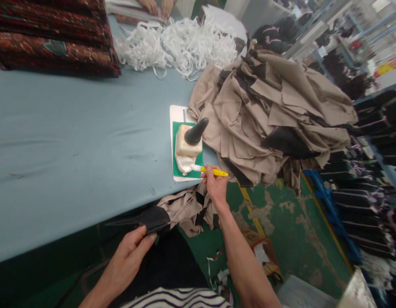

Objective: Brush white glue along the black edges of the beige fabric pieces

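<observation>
My right hand [215, 184] is closed around a yellow-handled brush [217, 172]. The brush's white tip rests at the open, white-smeared end of a cream plastic container [189, 147]. A dark grey cone [197, 131] stands on top of that container. Under it lie a green sheet [175, 160] and a white board [172, 115] at the table's edge. Below the table edge, my left hand [135, 246] pinches the black part of a fabric piece [155, 219]; its beige part [185, 209] hangs beside the table.
A large heap of beige and black fabric [275, 107] covers the table's right end. White cords [185, 45] and stacked red patterned cloth [56, 42] lie at the back of the blue table [72, 137]. Another person's hands [157, 7] show behind. A cardboard box [265, 256] sits on the floor.
</observation>
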Tool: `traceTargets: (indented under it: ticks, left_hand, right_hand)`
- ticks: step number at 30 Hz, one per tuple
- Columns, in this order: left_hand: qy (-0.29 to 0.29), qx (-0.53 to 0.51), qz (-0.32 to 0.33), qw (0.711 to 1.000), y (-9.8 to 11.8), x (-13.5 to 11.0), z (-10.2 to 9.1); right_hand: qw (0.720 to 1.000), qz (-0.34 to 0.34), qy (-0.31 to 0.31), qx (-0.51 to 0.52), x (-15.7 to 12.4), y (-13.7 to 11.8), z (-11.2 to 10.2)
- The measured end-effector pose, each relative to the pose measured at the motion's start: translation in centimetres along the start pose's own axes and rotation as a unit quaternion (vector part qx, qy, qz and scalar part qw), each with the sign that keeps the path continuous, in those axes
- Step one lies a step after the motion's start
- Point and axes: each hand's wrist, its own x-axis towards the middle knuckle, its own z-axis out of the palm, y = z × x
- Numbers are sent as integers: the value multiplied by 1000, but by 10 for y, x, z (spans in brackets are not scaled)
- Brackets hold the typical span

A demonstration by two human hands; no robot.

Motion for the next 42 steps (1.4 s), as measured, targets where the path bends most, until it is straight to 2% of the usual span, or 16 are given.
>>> traceTargets:
  ticks: [3, 8, 13, 17, 20, 22, 26, 29, 33, 39, 42]
  left_hand:
    - [9, 14, -7, 1000, -2, -3, -1]
    - [2, 14, -2, 1000, -4, -6, -1]
    - [8, -4, 20, 1000, 8, -5, -3]
    - [21, -8, 52, 998, 22, -5, -7]
    - [26, -2, 55, 998, 28, -5, -10]
    - [10, -3, 51, 999, 30, -5, -12]
    - [-16, -12, 61, 998, 36, -5, -16]
    - [-33, -12, 75, 997, 43, -4, -18]
    - [-81, -47, 90, 992, 56, 1, -19]
    - [-143, -102, 78, 981, 70, 5, -19]
    - [-168, -135, 67, 974, 75, 5, -20]
  right_hand:
    - [992, -73, -100, -34, 0, -5, -10]
    - [947, -183, -248, -94, 11, -5, -25]
    - [921, -212, -303, -127, 14, 1, -37]
    - [922, -197, -315, -107, 9, -3, -49]
    - [939, -162, -298, -59, 1, -10, -56]
    - [957, -126, -263, -10, -8, -15, -59]
    - [983, -27, -124, 133, -33, -28, -56]
    - [969, 31, -33, 243, -55, -44, -53]
    - [939, 71, 31, 335, -81, -69, -51]
    - [906, 74, 90, 407, -113, -98, -59]
    - [901, 54, 107, 417, -129, -108, -64]
